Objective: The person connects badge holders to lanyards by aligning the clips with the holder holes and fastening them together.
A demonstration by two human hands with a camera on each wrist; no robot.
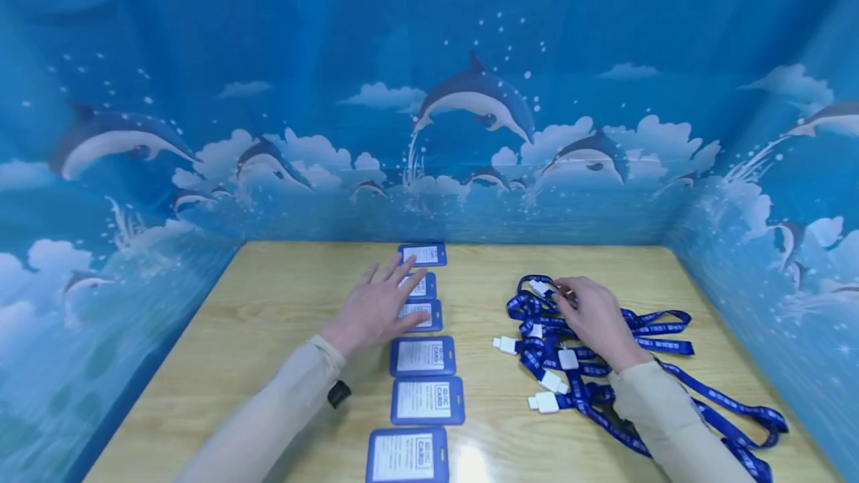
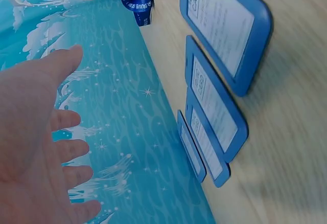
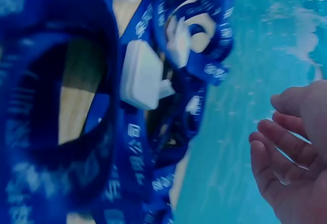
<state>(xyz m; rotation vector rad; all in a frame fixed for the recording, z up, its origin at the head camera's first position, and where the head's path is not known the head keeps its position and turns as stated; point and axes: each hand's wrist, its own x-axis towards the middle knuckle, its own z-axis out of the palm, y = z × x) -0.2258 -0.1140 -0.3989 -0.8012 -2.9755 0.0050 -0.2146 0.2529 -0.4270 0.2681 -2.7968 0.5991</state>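
My left hand (image 1: 379,308) hovers with fingers spread over the far part of a column of blue badge holders (image 1: 424,355). In the left wrist view that hand (image 2: 38,137) holds nothing, and several badge holders (image 2: 214,101) lie to its right. A heap of blue printed lanyards (image 1: 537,308) with white plastic clips (image 1: 567,358) lies on the right half of the table. Over its far part is my right hand (image 1: 597,315), fingers loosely bent. Seen from the right wrist, this hand (image 3: 294,152) has nothing between thumb and fingers, beside the lanyards (image 3: 133,137).
The wooden table (image 1: 268,319) meets a blue dolphin-print curtain (image 1: 322,95) at its back and sides. Long lanyard loops (image 1: 738,408) trail toward the near right corner, under and beside the right forearm. A small black object (image 1: 338,393) shows by the left wrist.
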